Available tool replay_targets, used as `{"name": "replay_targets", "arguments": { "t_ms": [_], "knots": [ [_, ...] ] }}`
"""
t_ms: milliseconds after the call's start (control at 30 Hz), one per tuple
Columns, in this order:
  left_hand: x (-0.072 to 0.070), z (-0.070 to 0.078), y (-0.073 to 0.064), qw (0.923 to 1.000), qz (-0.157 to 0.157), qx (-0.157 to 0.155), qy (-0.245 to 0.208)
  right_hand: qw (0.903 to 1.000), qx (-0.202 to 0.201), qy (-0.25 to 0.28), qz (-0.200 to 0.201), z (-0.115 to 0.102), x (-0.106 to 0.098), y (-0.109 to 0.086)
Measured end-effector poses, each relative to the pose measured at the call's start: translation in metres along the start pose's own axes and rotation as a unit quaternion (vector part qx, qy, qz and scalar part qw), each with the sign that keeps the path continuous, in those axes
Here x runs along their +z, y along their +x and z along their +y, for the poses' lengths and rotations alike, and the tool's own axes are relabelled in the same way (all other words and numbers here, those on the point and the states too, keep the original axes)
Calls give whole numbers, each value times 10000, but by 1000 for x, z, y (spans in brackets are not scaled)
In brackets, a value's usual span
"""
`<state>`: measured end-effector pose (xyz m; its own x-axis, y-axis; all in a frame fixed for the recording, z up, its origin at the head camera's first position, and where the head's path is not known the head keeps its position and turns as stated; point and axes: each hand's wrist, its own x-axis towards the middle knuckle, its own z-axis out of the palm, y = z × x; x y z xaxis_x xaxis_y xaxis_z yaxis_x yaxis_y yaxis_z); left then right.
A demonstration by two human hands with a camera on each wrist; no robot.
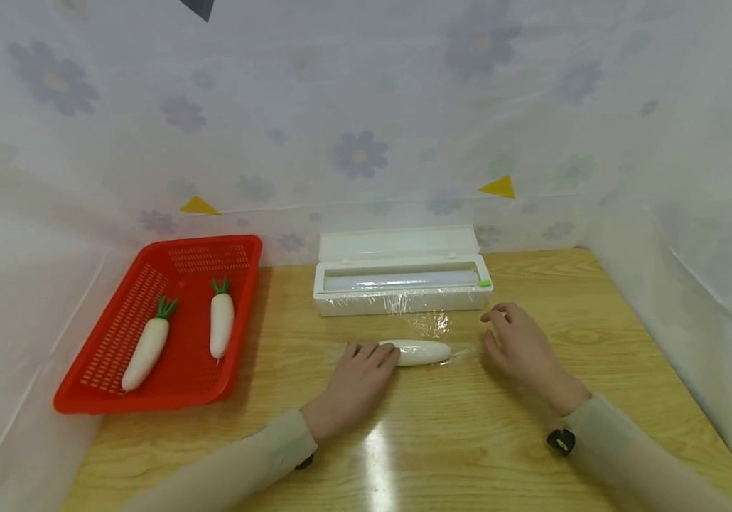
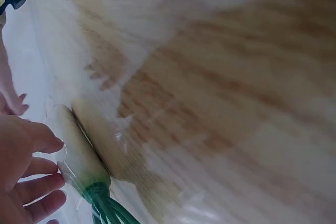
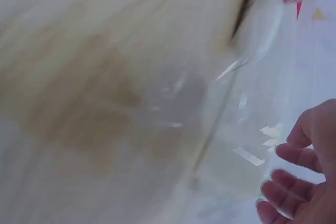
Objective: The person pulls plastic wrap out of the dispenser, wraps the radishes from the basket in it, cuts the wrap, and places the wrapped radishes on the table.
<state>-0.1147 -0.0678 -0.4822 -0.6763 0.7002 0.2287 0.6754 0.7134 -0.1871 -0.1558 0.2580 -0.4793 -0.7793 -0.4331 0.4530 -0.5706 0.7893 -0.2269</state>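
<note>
A white radish (image 1: 423, 353) with a green leafy top lies crosswise on the wooden table, covered by clear plastic wrap (image 1: 433, 324). My left hand (image 1: 358, 380) rests over its leafy end, fingers extended and slightly bent. In the left wrist view those fingers (image 2: 44, 184) lie right beside the radish's green leaves (image 2: 107, 205). To the right of the radish's tip, my right hand (image 1: 526, 350) hovers with loosely bent fingers and nothing in them. The wrap stretches from the radish toward a white dispenser box (image 1: 398, 304), whose lid stands up behind a roll of wrap (image 1: 398, 280).
A red plastic basket (image 1: 241, 334) stands on the left of the table, holding two more radishes (image 1: 222, 323) with green tops. A bright green slider (image 1: 484, 283) sits at the dispenser's right end. A flowered curtain (image 1: 359, 107) encloses the table's back and sides.
</note>
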Motion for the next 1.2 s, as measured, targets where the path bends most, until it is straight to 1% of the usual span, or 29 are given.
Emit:
{"name": "replay_targets", "arguments": {
  "t_ms": [67,100,167,200,267,300,367,500,567,733,833,1000,1133,1200],
  "knots": [
    [1,-1,2,10000,75,-43,-49,9984,-531,-172,129,-16,-5,7],
    [1,-2,3,9999,89,-64,-62,9961,-834,-264,105,-24,-6,10],
    [2,-2,4,9998,101,-116,-83,9892,-1400,-413,-134,-41,-4,12],
    [2,-3,5,9998,106,-133,-97,9854,-1610,-489,-274,-49,-1,12],
    [4,-3,7,9996,115,-185,-155,9795,-1809,-710,-522,-61,6,11],
    [4,-3,8,9996,103,-208,-177,9778,-1837,-807,-600,-66,10,11],
    [6,-3,9,9994,84,-251,-223,9770,-1754,-971,-725,-71,18,9],
    [7,-3,13,9989,33,-348,-325,9806,-1458,-1054,-776,-73,30,6],
    [7,-4,15,9986,78,-428,-308,9823,-1383,-1017,-746,-72,33,5],
    [9,-6,20,9979,231,-593,-108,9841,-1373,-984,-545,-70,36,7],
    [11,-8,23,9977,232,-637,-25,9847,-1345,-990,-503,-70,38,10],
    [16,-12,29,9966,203,-801,-50,9830,-1206,-1174,-730,-67,41,17],
    [19,-14,35,9957,36,-924,-108,9825,-1138,-1194,-862,-64,43,24],
    [20,-15,38,9953,-24,-962,-100,9827,-1135,-1196,-848,-62,45,28]
  ]
}}
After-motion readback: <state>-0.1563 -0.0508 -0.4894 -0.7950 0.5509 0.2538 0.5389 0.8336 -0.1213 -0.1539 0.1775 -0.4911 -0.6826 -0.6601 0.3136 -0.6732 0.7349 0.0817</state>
